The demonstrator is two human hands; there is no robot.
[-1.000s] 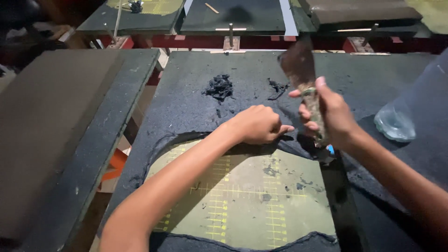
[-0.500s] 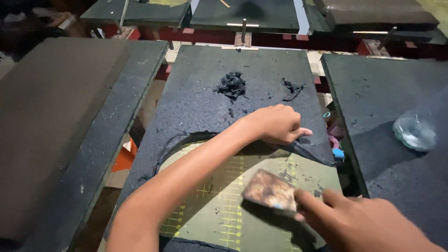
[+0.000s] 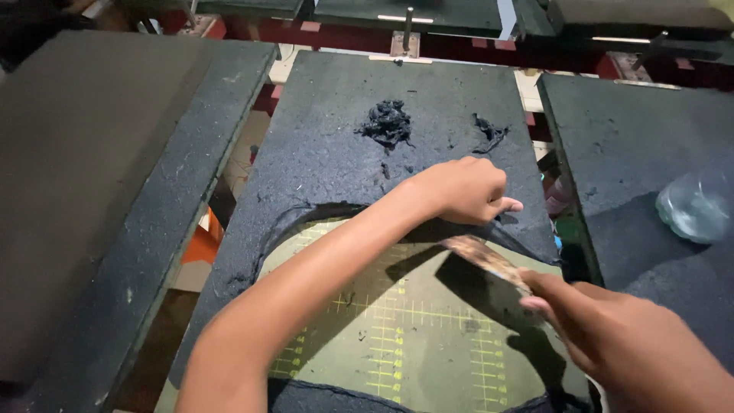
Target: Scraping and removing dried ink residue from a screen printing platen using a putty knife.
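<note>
My left hand [image 3: 466, 191] pinches the torn edge of the dark coating [image 3: 329, 145] on the middle board [image 3: 417, 310], just above the bared green grid. My right hand [image 3: 612, 336], closed around a scraper [image 3: 485, 260], sets the blade against that edge, right beside the left hand. Scraped lumps [image 3: 388, 122] lie farther up the board; a crumpled plastic bag [image 3: 696, 205] rests on the board's right-hand neighbour.
</note>
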